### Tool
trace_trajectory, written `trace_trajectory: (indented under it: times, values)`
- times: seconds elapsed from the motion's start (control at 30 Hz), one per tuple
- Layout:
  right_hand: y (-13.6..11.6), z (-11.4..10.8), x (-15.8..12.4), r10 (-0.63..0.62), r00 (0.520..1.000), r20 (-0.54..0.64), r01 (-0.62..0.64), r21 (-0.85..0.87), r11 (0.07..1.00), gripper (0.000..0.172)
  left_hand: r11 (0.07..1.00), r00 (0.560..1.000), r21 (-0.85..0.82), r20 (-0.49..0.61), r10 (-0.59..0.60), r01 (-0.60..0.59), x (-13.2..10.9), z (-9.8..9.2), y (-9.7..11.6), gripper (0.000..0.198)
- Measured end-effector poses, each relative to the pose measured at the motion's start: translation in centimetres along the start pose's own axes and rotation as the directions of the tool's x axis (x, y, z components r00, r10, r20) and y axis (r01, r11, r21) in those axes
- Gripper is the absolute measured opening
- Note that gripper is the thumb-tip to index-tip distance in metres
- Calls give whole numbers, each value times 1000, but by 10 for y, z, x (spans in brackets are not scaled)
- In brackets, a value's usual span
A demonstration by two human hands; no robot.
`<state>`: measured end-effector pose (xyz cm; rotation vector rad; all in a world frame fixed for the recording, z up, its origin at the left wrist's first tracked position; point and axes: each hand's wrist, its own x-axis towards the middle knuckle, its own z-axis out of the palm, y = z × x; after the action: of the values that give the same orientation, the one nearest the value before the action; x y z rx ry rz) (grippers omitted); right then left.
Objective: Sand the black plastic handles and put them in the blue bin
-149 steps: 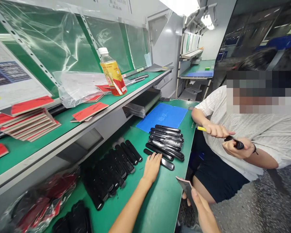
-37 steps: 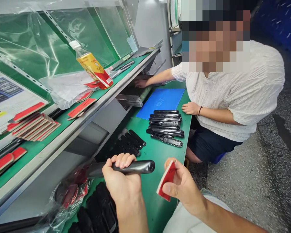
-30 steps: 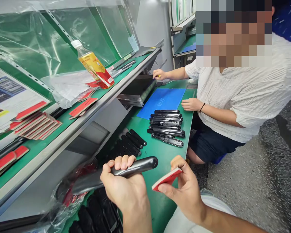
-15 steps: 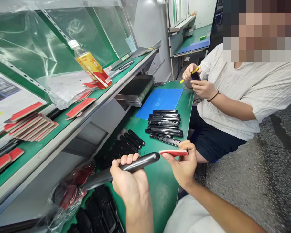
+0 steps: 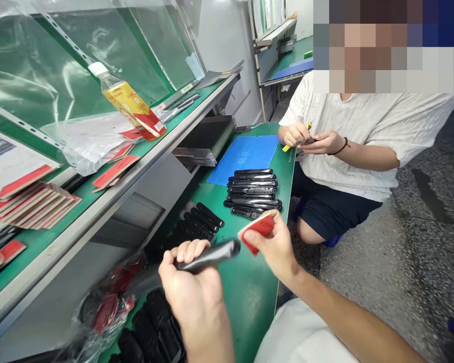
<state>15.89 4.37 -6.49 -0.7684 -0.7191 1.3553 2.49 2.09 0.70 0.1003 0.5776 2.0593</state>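
Note:
My left hand (image 5: pixel 192 282) is closed around a long, glossy black handle-shaped plastic piece (image 5: pixel 212 253), its rounded end pointing right. The piece's far end is blurred at lower left. Between the thumb and fingers of my right hand (image 5: pixel 274 244) is a red-faced sanding pad (image 5: pixel 258 233) with a pale edge. The pad sits just right of the black piece's rounded tip, with a small gap between them. Behind my hands, several similar black pieces (image 5: pixel 252 190) lie in a row on the green table (image 5: pixel 245 307).
More black parts (image 5: pixel 151 327) lie at lower left beside a clear bag (image 5: pixel 109 307) of red pieces. A shelf on the left holds stacked red pads (image 5: pixel 41 204) and a drink bottle (image 5: pixel 130 106). A co-worker (image 5: pixel 363 131) sits at right, near a blue sheet (image 5: pixel 244 159).
My right hand has turned the red pad so its red face shows more. Both hands have shifted slightly left in view. The co-worker's hands have lowered.

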Motion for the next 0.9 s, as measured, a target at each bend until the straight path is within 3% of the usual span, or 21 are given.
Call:
trace_trajectory:
  times: [0.07, 0.13, 0.2, 0.33, 0.5, 0.57, 0.67, 0.73, 0.9]
  values:
    - [2, -7, 10, 107, 993, -40, -104, 70, 992, 50, 974, 978, -99, 58, -201, 206, 5, -3, 7, 29]
    - [1, -14, 13, 137, 991, 1, -136, 83, 987, 48, 927, 938, -150, 88, -334, 345, 8, -3, 12, 30]
    - [-4, -17, 7, 202, 972, 118, -215, 102, 971, 47, 913, 930, -177, 82, -358, 367, 9, -1, 13, 29]
    - [-27, -11, -17, 278, 891, 360, -355, 169, 920, 48, 914, 931, -180, 33, -363, 363, 6, 6, 8, 23]
    - [-38, 1, -28, 300, 794, 529, -435, 150, 888, 61, 917, 931, -167, 12, -365, 362, 3, 11, 5, 19]
    - [-26, -2, -19, 363, 790, 494, -441, 47, 896, 64, 909, 928, -204, -16, -373, 362, 3, 13, 9, 18]
    - [0, -15, -1, 419, 875, 243, -394, -143, 908, 57, 897, 926, -265, -32, -376, 354, 4, 14, 17, 17]
    - [10, -24, 6, 420, 896, 147, -391, -192, 900, 51, 893, 927, -280, -23, -374, 353, 4, 14, 22, 15]
    - [-5, -26, -5, 400, 857, 324, -399, -72, 914, 49, 900, 933, -273, -26, -359, 339, 2, 13, 23, 12]
